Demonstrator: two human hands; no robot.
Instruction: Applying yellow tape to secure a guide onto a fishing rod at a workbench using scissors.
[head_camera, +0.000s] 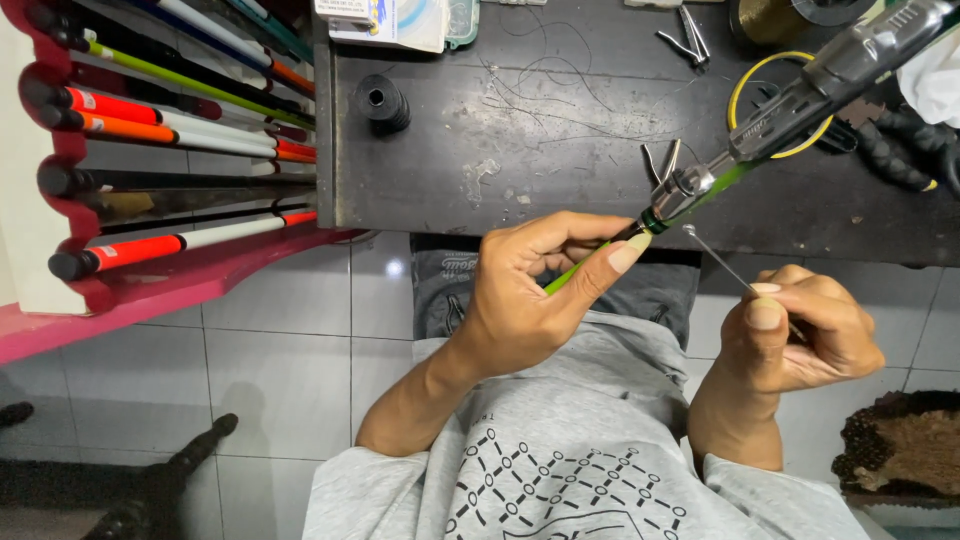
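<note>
Left hand: your left hand is closed around a green rod, thumb and fingers pinching it just below the metal fitting.
Green rod: it runs from your left grip toward 2 o'clock, passing a silver guide ring and a dark grip section that leaves the frame at the top right corner.
Right hand: your right hand is curled nearly shut, thumb and forefinger nipping a thin metal needle whose tip points toward 10 o'clock, just beside the guide ring.
Workbench: the dark workbench lies at 12 o'clock, strewn with loose thread.
Packages: a pale rectangular packet with blue print sits at the bench's top edge, near 11 o'clock.
Spool: a black spool stands below that packet.
Yellow ring: a yellow ring lies under the rod at 1 o'clock.
Rack: a pink rack at 9 o'clock holds rods with orange, white and black bands.
</note>
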